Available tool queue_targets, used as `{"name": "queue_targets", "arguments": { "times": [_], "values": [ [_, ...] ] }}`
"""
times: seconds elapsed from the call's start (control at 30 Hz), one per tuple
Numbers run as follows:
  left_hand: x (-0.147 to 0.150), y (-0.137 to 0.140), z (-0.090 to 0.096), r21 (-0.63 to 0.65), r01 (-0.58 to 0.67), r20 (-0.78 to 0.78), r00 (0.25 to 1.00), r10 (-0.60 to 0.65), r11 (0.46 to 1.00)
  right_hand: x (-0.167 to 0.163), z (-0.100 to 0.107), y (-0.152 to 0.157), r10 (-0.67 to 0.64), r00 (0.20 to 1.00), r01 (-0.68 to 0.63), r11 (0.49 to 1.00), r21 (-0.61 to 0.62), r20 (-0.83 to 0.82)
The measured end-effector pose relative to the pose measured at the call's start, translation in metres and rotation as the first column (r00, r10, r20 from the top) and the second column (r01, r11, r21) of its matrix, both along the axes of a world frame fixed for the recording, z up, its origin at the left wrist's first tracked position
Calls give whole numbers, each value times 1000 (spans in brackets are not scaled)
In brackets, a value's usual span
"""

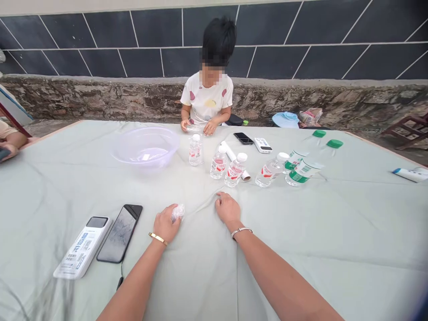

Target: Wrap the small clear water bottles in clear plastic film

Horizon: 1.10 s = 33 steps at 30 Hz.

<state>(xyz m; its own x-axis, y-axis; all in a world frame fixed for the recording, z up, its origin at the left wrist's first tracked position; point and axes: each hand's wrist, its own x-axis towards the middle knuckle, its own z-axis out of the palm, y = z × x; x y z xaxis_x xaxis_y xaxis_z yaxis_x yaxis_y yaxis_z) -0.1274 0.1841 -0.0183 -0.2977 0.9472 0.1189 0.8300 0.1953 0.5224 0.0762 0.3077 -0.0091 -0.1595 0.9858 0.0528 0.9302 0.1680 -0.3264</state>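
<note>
My left hand (166, 223), with a gold bracelet at the wrist, is closed around a crumpled ball of clear plastic film (178, 212) just above the table. To its right, my right hand (228, 207) rests on the cloth with its fingers curled in; whatever they may hold is hidden. A silver bracelet circles that wrist. Beyond my right hand stand small water bottles with white caps, the nearest a bottle (235, 170) with a red and white label. Behind them lies a white roll (245, 175), partly covered by the bottles.
A phone (120, 232) and white power bank (83, 247) lie left of my left hand. Farther off are a translucent purple basin (147, 154), green-capped bottles (305, 171), another phone (243, 138) and power bank (263, 145). A person (207, 96) sits opposite, handling clear plastic.
</note>
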Motion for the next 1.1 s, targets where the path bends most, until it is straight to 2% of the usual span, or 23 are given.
{"name": "queue_targets", "arguments": {
  "times": [0.23,0.33,0.4,0.47,0.53,0.6,0.7,0.77,0.8,0.83,0.9,0.93,0.97,1.03,1.07,1.1],
  "values": [
    [3,4,13,-68,6,-15,1000,-7,998,-5,-1,2,5,995,-6,1000,10,96],
    [1,6,17,-92,-10,105,994,20,996,-4,-1,2,10,994,-11,1000,14,107],
    [-6,12,28,-98,-22,274,961,48,995,-4,-1,1,10,994,-12,1000,17,109],
    [-18,25,49,-92,-35,491,868,76,995,-4,-2,1,13,994,-15,1000,18,113],
    [-35,47,81,-97,-61,698,708,112,993,-4,-2,0,14,993,-16,1000,21,117],
    [-55,74,117,-73,-231,836,516,186,970,-4,-2,0,20,993,-23,999,22,120],
    [-80,111,158,-28,-259,899,415,138,965,-3,-2,-1,28,992,-30,999,15,120],
    [-84,121,165,-22,-261,927,356,117,965,-3,-1,-1,26,993,-27,1000,14,118],
    [-81,119,160,-22,-265,928,352,118,964,-3,-1,-1,24,993,-25,1000,14,117],
    [-76,114,151,-27,-264,916,381,130,964,-3,-1,-1,22,993,-24,1000,13,115],
    [-58,92,121,-51,-205,828,539,157,977,-3,-1,-2,22,993,-22,1000,3,114],
    [-48,77,103,-91,-140,733,661,162,986,-4,-1,-2,22,993,-22,1000,-2,115],
    [-38,59,85,-120,-36,598,795,101,992,-4,0,-2,22,993,-22,1000,-5,117],
    [-22,20,52,-153,42,492,870,39,987,-4,0,-3,23,992,-22,1000,-7,123],
    [-16,1,39,-185,126,290,954,-68,975,-4,0,-4,24,992,-23,1000,-5,127],
    [-13,-16,28,-242,156,98,986,-136,958,-5,0,-4,24,991,-24,1000,-3,131]
  ]
}}
